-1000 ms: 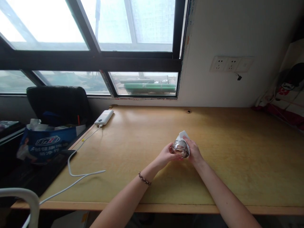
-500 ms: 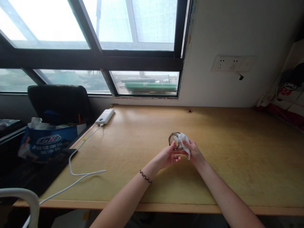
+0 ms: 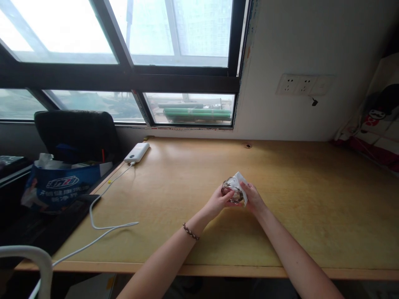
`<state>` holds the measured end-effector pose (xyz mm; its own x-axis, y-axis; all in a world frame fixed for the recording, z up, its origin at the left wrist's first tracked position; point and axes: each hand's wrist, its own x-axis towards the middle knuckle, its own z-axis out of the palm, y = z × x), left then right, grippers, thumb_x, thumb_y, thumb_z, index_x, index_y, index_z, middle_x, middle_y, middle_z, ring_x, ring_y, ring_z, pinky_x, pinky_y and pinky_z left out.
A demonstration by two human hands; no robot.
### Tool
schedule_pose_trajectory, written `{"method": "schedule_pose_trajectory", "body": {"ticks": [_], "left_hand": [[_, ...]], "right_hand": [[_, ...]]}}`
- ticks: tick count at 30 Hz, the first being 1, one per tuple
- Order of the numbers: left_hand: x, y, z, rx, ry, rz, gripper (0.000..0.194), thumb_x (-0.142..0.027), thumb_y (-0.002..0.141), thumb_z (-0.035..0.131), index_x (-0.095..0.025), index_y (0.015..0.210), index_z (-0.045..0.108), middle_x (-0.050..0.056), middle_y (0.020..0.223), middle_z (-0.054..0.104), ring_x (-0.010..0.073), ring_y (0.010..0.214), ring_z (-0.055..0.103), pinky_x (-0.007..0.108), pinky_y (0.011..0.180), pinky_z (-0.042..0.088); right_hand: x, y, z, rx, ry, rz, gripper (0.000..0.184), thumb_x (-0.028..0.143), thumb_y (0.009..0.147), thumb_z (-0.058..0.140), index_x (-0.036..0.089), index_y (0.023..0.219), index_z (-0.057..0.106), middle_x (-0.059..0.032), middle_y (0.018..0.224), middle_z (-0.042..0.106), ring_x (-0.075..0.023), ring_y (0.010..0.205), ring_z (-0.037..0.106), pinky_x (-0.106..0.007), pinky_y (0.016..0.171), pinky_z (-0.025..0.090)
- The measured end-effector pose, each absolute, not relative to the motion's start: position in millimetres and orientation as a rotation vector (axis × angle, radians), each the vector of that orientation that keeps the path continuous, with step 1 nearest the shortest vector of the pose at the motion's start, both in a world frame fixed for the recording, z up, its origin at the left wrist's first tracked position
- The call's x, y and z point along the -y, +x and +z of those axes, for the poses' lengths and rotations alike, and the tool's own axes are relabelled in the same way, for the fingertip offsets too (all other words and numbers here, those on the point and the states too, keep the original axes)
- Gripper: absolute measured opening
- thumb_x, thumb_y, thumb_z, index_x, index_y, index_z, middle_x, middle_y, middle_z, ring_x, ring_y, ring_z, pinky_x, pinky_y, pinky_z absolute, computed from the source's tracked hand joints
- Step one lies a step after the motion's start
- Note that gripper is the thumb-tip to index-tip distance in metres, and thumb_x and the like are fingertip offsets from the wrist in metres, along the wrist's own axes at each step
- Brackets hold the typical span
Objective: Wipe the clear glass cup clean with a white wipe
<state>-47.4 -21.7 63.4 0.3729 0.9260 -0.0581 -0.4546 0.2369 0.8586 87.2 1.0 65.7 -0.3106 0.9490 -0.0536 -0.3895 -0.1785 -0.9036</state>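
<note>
Fingers (image 3: 228, 196) on tissue (image 3: 239, 178), shiny round object (image 3: 231, 183)

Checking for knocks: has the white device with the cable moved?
No, the white device still lies beside the far-left corner of the table.

On the table (image 3: 296, 199), a power bank (image 3: 137, 153) lies far left — chair (image 3: 76, 135) beyond (left of it)
</note>
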Motion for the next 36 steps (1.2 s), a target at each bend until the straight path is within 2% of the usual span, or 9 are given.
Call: {"method": "schedule_pose_trajectory", "body": {"ticks": [5,8,12,16,18,21,26,32,36], "left_hand": [[20,-47,61,-0.658,0.661,1.059,0.045,-0.046,0.073,0.055,-0.008,0.099,0.055,0.014,0.092,0.062,0.0196,0.077,0.062,0.032,0.07,0.051],[19,-47,57,-0.64,0.561,1.043,0.047,-0.049,0.075,0.05,-0.009,0.099,0.055,0.014,0.095,0.062,0.0186,0.078,0.063,0.031,0.075,0.05],[19,-47,54,-0.635,0.559,0.868,0.053,-0.055,0.075,0.045,-0.012,0.105,0.05,0.015,0.095,0.062,0.0193,0.073,0.064,0.032,0.069,0.051],[18,-51,56,-0.694,0.731,0.997,0.048,-0.044,0.073,0.057,-0.02,0.112,0.043,0.011,0.105,0.057,0.0178,0.078,0.062,0.031,0.066,0.052],[17,-54,59,-0.737,0.863,1.001,0.053,-0.037,0.069,0.064,-0.024,0.114,0.041,0.01,0.109,0.055,0.0176,0.079,0.061,0.029,0.062,0.052],[17,-61,62,-0.786,1.052,0.871,0.051,-0.037,0.068,0.064,-0.02,0.111,0.044,0.01,0.101,0.058,0.0177,0.076,0.061,0.027,0.057,0.051],[18,-62,59,-0.893,1.221,0.848,0.041,-0.045,0.068,0.06,-0.015,0.093,0.052,0.006,0.078,0.062,0.0139,0.054,0.059,0.022,0.045,0.046],[19,-46,58,-0.678,0.731,0.937,0.042,-0.05,0.076,0.049,-0.011,0.092,0.051,0.01,0.075,0.064,0.0132,0.053,0.06,0.024,0.054,0.047],[19,-43,59,-0.627,0.433,0.926,0.042,-0.049,0.081,0.04,-0.01,0.088,0.054,0.009,0.071,0.064,0.0097,0.052,0.058,0.02,0.054,0.046]], "right_hand": [[-1,85,65,1.059,-0.757,1.717,0.033,0.043,0.062,0.068,0.014,0.077,0.067,-0.0048,0.075,0.068,-0.016,0.064,0.061,-0.025,0.062,0.046],[0,84,68,1.073,-0.764,1.708,0.032,0.04,0.061,0.07,0.014,0.08,0.066,-0.0052,0.078,0.068,-0.0161,0.064,0.061,-0.026,0.062,0.046],[0,84,71,1.034,-0.781,1.723,0.029,0.039,0.065,0.067,0.014,0.08,0.066,-0.0046,0.074,0.068,-0.0143,0.06,0.06,-0.024,0.059,0.046],[-2,85,68,0.887,-0.823,1.743,0.031,0.043,0.065,0.065,0.014,0.077,0.066,-0.0026,0.066,0.067,-0.0122,0.053,0.058,-0.023,0.054,0.046],[-4,85,64,0.794,-0.868,1.751,0.033,0.045,0.064,0.065,0.014,0.075,0.066,-0.0024,0.064,0.066,-0.0127,0.052,0.058,-0.024,0.053,0.046],[-4,86,59,0.74,-0.901,1.759,0.029,0.042,0.064,0.065,0.014,0.072,0.065,-0.0021,0.063,0.066,-0.0129,0.051,0.058,-0.024,0.052,0.046],[-3,85,60,0.721,-0.905,1.779,0.03,0.044,0.068,0.061,0.014,0.066,0.063,-0.0027,0.061,0.066,-0.0137,0.05,0.057,-0.025,0.05,0.046],[0,86,72,0.86,-0.886,1.718,0.041,0.054,0.066,0.059,0.015,0.076,0.065,-0.0052,0.066,0.067,-0.0154,0.051,0.059,-0.024,0.046,0.044],[2,84,72,1.031,-0.883,1.627,0.033,0.043,0.062,0.069,0.014,0.078,0.065,-0.0036,0.067,0.066,-0.0142,0.052,0.057,-0.024,0.048,0.044]]}}
